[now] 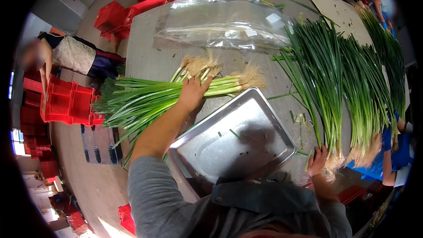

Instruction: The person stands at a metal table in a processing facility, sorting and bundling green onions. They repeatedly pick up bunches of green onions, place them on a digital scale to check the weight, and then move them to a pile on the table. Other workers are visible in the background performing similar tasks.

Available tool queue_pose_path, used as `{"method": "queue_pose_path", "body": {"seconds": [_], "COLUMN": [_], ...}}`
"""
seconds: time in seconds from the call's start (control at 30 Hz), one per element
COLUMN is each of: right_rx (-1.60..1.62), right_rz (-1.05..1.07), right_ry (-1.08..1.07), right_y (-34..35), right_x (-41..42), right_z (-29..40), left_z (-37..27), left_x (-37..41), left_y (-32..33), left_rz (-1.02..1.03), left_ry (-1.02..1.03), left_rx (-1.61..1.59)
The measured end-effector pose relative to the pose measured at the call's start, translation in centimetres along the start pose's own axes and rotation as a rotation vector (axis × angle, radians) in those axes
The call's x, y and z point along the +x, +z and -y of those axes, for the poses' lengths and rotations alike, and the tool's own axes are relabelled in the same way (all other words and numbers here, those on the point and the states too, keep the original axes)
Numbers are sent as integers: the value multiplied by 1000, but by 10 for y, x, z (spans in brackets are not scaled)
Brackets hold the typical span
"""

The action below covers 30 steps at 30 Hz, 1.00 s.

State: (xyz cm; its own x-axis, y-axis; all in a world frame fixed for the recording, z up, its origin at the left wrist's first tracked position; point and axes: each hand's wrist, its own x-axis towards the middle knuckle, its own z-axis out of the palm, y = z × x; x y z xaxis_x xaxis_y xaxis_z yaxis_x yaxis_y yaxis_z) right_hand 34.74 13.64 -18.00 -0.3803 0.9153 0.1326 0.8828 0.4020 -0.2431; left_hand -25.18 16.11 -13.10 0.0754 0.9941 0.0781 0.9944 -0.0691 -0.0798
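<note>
A bundle of green onions point(155, 92) lies across the left of the table, its pale roots point(249, 76) pointing right. Over its stalks, close to the root end, my left hand point(193, 93) grips from above; some fingertips are hidden among the stalks. More rooted onions point(201, 66) lie just behind that bundle. At the right, my right hand point(318, 162) is at the left edge of a big green onion pile point(322, 89), low by the roots. One long stalk runs into its curled fingers. Between my hands sits a shallow metal tray point(231, 138) with a few green scraps in it.
Clear plastic bags point(224, 26) lie at the table's back. A second onion pile point(363, 102) is farther right, beside a co-worker's blue-gloved hands point(386, 135). At left, another person holds stacked red crates point(71, 100). More red crates point(132, 13) stand beyond the table's far-left corner.
</note>
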Motion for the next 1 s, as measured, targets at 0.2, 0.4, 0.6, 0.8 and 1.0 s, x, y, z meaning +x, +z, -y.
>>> {"method": "queue_pose_path", "body": {"seconds": [0.2, 0.4, 0.6, 0.8, 1.0], "right_rx": [-8, 40, 7, -4, 109], "right_rz": [-2, -9, -26, -51, -42], "right_ry": [4, 38, -23, 50, 80], "right_y": [-4, 0, -4, 4, -5], "right_x": [3, 1, 4, -13, 2], "right_z": [5, 4, 4, 1, 3], "left_z": [47, 69, 38, 25, -11], "left_x": [16, 28, 9, 13, -10], "left_y": [11, 16, 1, -9, -87], "left_rz": [8, -83, -129, 10, 69], "left_ry": [-23, -81, -5, 66, -81], "left_rx": [184, 190, 61, -124, -75]}}
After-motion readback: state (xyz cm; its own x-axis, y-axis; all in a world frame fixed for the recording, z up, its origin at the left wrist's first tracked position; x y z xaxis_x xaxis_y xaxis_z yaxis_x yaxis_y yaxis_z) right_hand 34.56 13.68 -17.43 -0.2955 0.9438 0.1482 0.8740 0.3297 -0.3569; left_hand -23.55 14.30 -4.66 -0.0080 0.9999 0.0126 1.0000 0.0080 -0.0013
